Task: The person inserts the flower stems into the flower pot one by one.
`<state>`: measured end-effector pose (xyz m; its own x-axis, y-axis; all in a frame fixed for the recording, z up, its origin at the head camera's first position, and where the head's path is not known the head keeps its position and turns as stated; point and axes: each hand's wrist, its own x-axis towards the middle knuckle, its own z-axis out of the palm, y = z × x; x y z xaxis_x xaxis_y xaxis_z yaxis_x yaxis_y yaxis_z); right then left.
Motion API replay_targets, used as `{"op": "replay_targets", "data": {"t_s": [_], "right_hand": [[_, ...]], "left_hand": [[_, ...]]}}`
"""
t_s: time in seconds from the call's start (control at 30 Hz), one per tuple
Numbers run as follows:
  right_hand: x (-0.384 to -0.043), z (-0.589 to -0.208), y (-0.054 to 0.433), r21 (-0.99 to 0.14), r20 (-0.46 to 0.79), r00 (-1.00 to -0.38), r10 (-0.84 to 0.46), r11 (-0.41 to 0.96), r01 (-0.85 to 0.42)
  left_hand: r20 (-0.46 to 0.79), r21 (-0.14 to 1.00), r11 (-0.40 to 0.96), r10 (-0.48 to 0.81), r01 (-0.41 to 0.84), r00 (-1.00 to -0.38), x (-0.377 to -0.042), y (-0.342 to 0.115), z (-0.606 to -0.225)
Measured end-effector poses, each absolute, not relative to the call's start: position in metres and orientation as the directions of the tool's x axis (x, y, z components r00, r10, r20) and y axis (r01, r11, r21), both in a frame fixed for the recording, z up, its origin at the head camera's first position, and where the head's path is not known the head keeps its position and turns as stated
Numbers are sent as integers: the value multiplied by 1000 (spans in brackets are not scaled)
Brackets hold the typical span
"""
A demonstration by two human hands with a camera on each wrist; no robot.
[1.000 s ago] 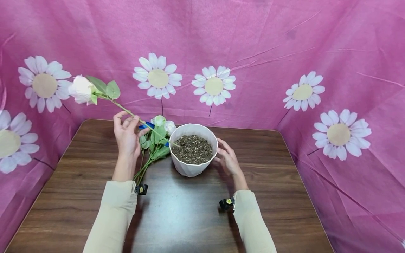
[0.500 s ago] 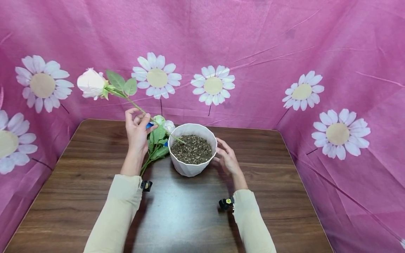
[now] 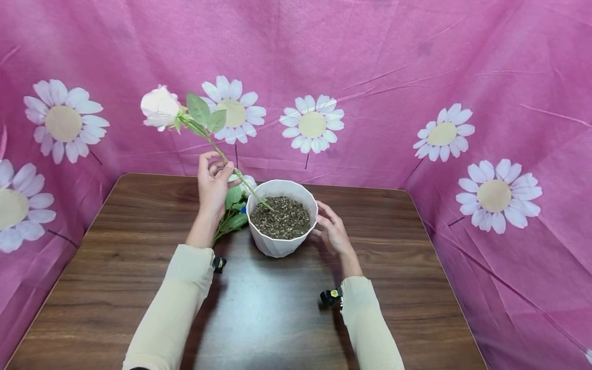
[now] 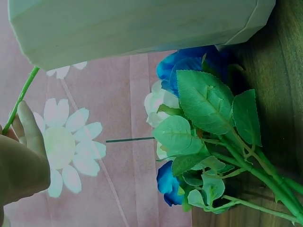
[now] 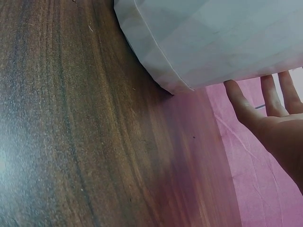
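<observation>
My left hand [image 3: 213,187] pinches the green stem of a pale pinkish-white rose [image 3: 160,107] between thumb and fingers. The bloom points up and to the left, and the stem slants down into the white faceted pot [image 3: 276,247]. Its lower end meets the dark soil [image 3: 283,221]; whether it has entered the soil I cannot tell. On the pot's right side, the fingertips of my right hand [image 3: 335,234] rest against the wall with the fingers spread and nearly straight, as the right wrist view [image 5: 270,106] also shows.
Beside the pot on the left lies a bunch of artificial roses with leaves [image 4: 203,101], blue blooms [image 4: 169,184] and white ones. The wooden table [image 3: 393,257] ends at a pink curtain [image 3: 370,51] printed with daisies.
My left hand has moved right and slightly up with the rose, which now stands more upright. The stem's end has shifted further over the soil. My right hand and the pot have stayed put.
</observation>
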<state>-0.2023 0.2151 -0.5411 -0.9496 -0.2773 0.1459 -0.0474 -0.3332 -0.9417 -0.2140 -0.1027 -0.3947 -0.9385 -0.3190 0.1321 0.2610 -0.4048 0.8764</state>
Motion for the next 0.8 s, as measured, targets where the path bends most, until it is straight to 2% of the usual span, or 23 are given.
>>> {"op": "replay_targets", "data": {"t_s": [0.1, 0.2, 0.43, 0.6, 0.8], "right_hand": [[-208, -551, 219, -943, 128, -953, -274, -331, -31], [-201, -539, 215, -947, 147, -948, -282, -317, -53], [-188, -515, 207, -915, 224, -925, -305, -394, -92], [-181, -501, 202, -935, 200, -937, -287, -341, -96], [-187, -513, 206, -936, 205, -934, -292, -339, -99]], "left_hand": [[149, 899, -356, -298, 255, -943, -216, -100, -395], [182, 922, -286, -274, 261, -944, -217, -98, -395], [288, 937, -143, -207, 320, -935, -220, -92, -392], [329, 937, -69, -161, 343, -931, -225, -87, -393], [368, 930, 36, -116, 367, -922, -231, -82, -391]]}}
